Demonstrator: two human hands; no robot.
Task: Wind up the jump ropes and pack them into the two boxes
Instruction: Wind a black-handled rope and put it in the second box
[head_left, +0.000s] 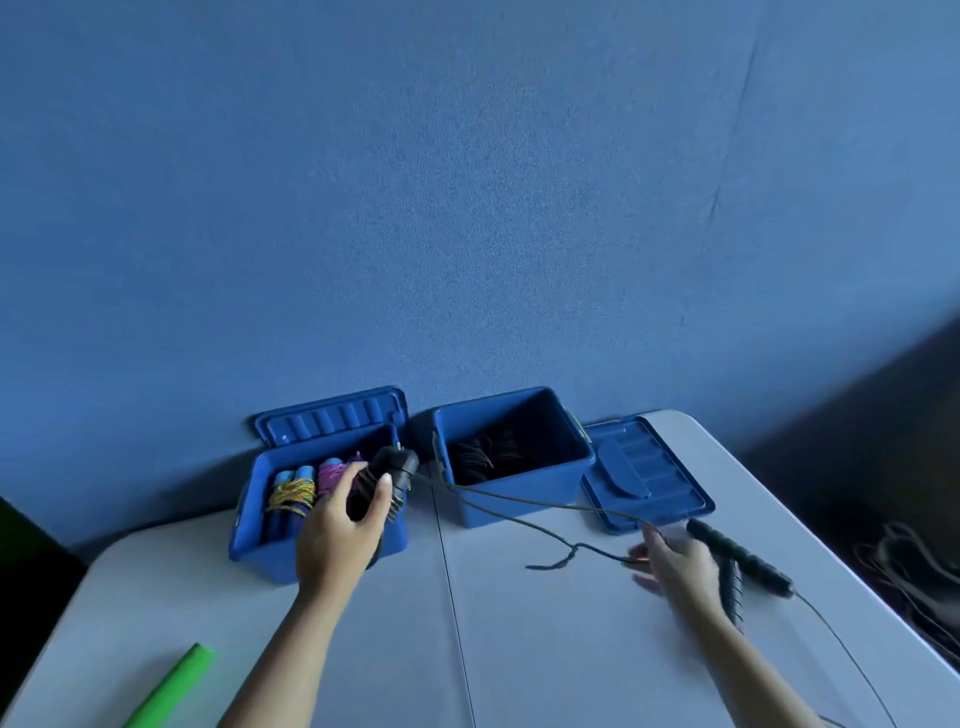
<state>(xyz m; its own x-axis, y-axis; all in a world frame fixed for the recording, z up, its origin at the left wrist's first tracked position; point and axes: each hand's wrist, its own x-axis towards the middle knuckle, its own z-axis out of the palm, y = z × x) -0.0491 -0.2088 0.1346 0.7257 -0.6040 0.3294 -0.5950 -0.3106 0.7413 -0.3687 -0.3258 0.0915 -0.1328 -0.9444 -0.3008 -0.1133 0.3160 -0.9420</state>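
Glossy blue plastic boxes (511, 499) at centre; matt pale table (571, 649) below; ribbed black rubbery handles (743, 558) at lower right.

Two blue boxes (317, 519) (511, 457), two lids (330, 415) (647, 475). Left box: two wound ropes, one yellow (292, 493), one purple (332, 475). Two black handles (740, 558) (732, 590) on the counter (519, 649); one green roll (171, 688).

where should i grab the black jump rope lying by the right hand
Judging by its pose, take the black jump rope by its two ribbed handles, which lie side by side just right of the right hand. Come from above and the near left, closing round both together; their cord trails off toward the table's near edge.
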